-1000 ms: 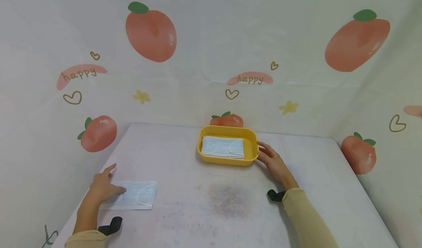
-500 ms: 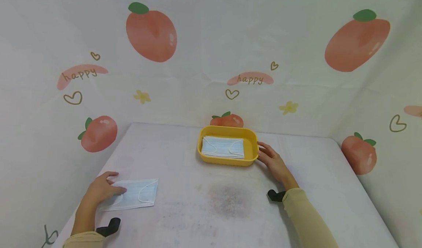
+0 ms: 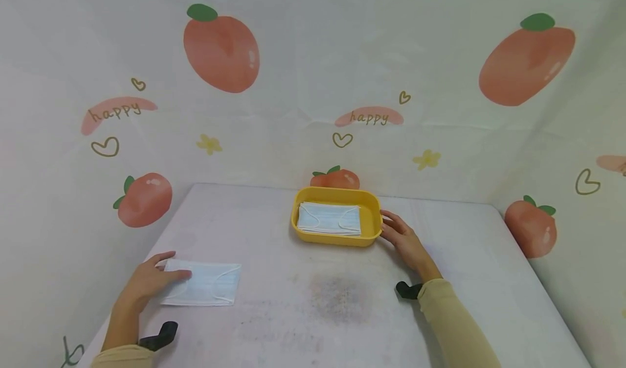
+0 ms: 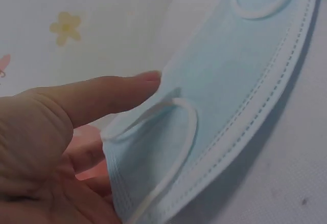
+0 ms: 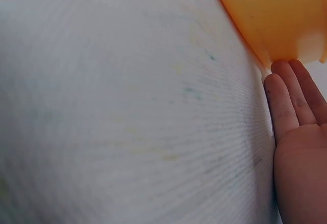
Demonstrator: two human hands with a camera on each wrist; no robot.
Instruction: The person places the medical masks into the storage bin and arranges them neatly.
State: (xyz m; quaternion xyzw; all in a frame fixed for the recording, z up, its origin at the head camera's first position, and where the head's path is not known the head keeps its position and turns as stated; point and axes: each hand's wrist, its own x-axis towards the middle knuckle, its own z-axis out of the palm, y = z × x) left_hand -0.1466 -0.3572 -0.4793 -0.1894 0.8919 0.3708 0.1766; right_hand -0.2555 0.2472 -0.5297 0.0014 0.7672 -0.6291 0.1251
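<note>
At the left of the head view my left hand (image 3: 149, 280) pinches the left end of a pale blue face mask (image 3: 212, 285), thumb on top and fingers underneath. Up close in the left wrist view, the mask (image 4: 219, 91) tilts up off the table, its white ear loop (image 4: 191, 127) lying beside the thumb. A yellow basket (image 3: 337, 239) stands at the back of the table with a small stack of folded masks (image 3: 330, 218) in its left part. My right hand (image 3: 406, 245) rests against the basket's right end with straight fingers; the right wrist view shows the fingertips touching its wall (image 5: 286, 24).
A white tabletop (image 3: 274, 281) with a dark smudge at its middle lies under everything. A white curtain with fruit prints (image 3: 293, 58) rises behind and along both sides. Black straps (image 3: 161, 336) sit at both wrists.
My left hand has closed its fingers onto the mask, lifted its edge and shifted it slightly right and away from me. The right hand and the basket stay in place.
</note>
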